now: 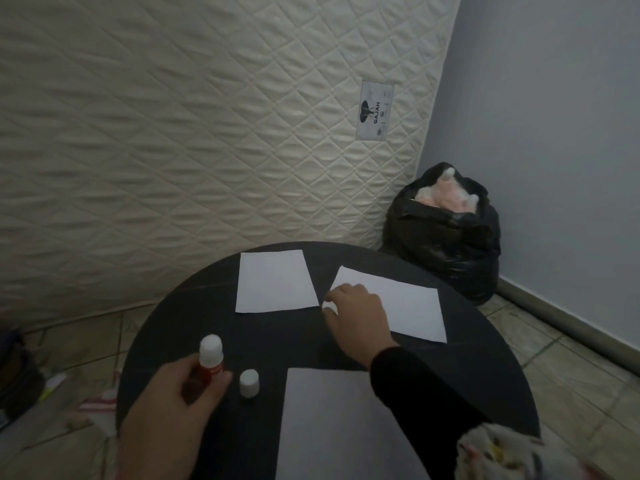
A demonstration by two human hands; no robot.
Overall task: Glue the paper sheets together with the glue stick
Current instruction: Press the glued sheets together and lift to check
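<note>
- The glue stick [210, 358] sits in your left hand [169, 407], upright and tilted a little, its red body wrapped by your fingers and thumb, its white top poking out above them.
- Its white cap [249, 382] stands on the table just to the right of that hand, apart from the stick.
- Your left hand is closed around the glue stick — a firm wrap, low over the near-left part of the round dark table [214, 306].
- 3 white sheets lie flat on the table. The far-left sheet [275, 280] rests near the table's far edge, untouched.
- The far-right sheet [408, 306] lies just beside it, turned at an angle; their near corners almost meet.
- Your right hand [356, 315] rests on the left end of that far-right sheet, fingers curled down onto the paper's edge — whether they pinch the sheet or only press on it, you cannot tell from here.
- The large near sheet [332, 424] lies closest to you, partly covered by your black sleeve [415, 393].
- Behind the table, a quilted mattress [173, 133] leans upright against the wall.
- A black bag [446, 237] with something pink and fluffy at its mouth sits on the tiled floor in the corner, right of the mattress.
</note>
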